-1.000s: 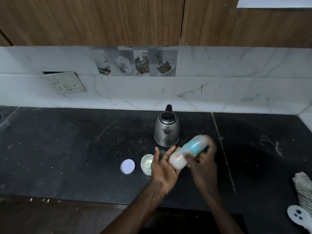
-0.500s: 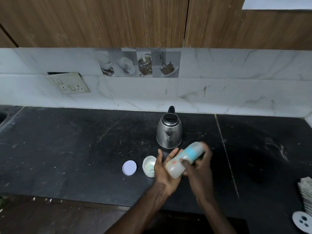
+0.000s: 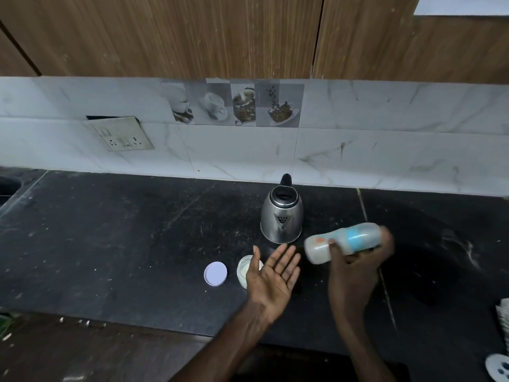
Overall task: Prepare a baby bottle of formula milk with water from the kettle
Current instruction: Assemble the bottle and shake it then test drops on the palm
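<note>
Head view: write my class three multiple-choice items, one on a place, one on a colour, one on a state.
1. The lid lies: A on the jar; B left of the jar; C in a hand.
2. The bottle's band is: A blue; B green; C black.
3. The left hand is: A gripping the bottle; B holding the lid; C open and empty.
Answers: 1 B, it lies flat on the counter beside the jar. 2 A, blue shows above the right hand's grip. 3 C, its fingers are spread, palm up.
</note>
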The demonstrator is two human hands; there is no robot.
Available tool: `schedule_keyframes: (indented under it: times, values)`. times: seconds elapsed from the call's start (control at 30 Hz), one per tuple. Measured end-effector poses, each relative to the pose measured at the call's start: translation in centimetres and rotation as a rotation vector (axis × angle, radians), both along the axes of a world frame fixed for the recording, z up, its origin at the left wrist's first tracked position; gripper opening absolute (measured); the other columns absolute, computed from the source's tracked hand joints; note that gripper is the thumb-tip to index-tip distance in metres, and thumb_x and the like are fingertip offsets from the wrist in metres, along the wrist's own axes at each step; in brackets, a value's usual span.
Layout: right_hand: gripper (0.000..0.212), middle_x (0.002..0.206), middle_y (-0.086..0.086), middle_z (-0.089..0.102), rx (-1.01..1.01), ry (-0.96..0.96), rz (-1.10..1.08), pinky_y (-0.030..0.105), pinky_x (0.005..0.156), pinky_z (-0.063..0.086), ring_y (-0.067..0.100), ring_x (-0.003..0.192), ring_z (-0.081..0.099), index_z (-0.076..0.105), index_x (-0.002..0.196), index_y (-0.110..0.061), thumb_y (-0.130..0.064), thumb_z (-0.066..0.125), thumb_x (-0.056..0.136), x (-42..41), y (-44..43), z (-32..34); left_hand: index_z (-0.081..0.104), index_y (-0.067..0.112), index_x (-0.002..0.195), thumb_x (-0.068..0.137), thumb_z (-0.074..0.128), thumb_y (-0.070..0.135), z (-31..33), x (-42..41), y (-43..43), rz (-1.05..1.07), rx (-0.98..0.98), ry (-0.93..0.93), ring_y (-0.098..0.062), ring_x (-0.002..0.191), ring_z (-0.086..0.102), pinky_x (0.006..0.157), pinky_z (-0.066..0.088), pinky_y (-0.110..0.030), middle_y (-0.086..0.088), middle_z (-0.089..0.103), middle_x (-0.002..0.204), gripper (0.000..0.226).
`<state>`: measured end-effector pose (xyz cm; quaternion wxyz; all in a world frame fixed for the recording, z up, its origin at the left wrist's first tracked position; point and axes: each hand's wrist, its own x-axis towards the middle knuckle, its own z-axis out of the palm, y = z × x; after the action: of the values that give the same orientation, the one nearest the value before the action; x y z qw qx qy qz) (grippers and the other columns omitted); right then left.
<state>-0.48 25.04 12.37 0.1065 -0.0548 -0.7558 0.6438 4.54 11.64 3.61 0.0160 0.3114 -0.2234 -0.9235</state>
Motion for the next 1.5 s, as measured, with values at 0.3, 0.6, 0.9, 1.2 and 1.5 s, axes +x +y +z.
schedule_keyframes:
  times: [0.3, 0.6, 0.9, 1.2, 1.5]
  values:
    - [0.089, 0.126, -0.012, 0.07, -0.16, 0.003, -0.018, 0.034, 0.081, 0.067, -0.003, 0.097, 0.075, 0.029, 0.149, -0.057, -0.032, 0.083, 0.082, 0.1, -1.1, -0.4, 0.06, 0.009, 0.142, 0.091, 0.051, 0.069, 0.1, 0.0, -0.8, 0.011, -0.002, 0.0, -0.028, 0.132, 0.062, 0.119, 0.04, -0.041, -0.013, 0.066, 0.14, 0.079]
    - [0.087, 0.122, -0.018, 0.07, -0.213, 0.001, 0.009, 0.054, 0.087, 0.064, 0.008, 0.102, 0.077, 0.033, 0.147, -0.055, -0.036, 0.081, 0.077, -1.2, 0.1, 0.7, 0.059, 0.009, 0.143, 0.091, 0.052, 0.07, 0.8, 0.5, -2.3, 0.02, -0.014, 0.012, -0.027, 0.131, 0.063, 0.118, 0.041, -0.041, -0.012, 0.065, 0.141, 0.08]
    - [0.086, 0.122, -0.019, 0.073, -0.222, -0.022, 0.158, 0.035, 0.08, 0.066, 0.013, 0.107, 0.077, 0.036, 0.147, -0.054, -0.022, 0.083, 0.083, 1.1, -0.5, -0.1, 0.059, 0.009, 0.141, 0.089, 0.055, 0.07, 1.0, 1.0, -2.2, 0.036, 0.015, 0.056, -0.028, 0.132, 0.062, 0.121, 0.037, -0.044, -0.012, 0.064, 0.143, 0.08]
    - [0.088, 0.127, -0.002, 0.073, -0.171, -0.081, 0.181, 0.054, 0.086, 0.065, 0.013, 0.105, 0.077, 0.033, 0.148, -0.053, -0.032, 0.081, 0.076, 2.4, -1.6, -0.2, 0.061, 0.008, 0.14, 0.091, 0.054, 0.07, 1.2, 1.2, -1.4, 0.037, 0.056, 0.066, -0.029, 0.129, 0.063, 0.108, 0.052, -0.042, -0.014, 0.065, 0.14, 0.079]
    - [0.09, 0.12, -0.018, 0.071, -0.138, -0.022, 0.142, 0.039, 0.083, 0.066, 0.001, 0.1, 0.076, 0.032, 0.149, -0.053, -0.017, 0.084, 0.084, 2.7, -1.2, 0.7, 0.058, 0.007, 0.143, 0.089, 0.055, 0.071, 1.1, 1.5, -0.6, 0.027, 0.041, 0.046, -0.029, 0.133, 0.06, 0.124, 0.034, -0.044, -0.015, 0.065, 0.14, 0.083]
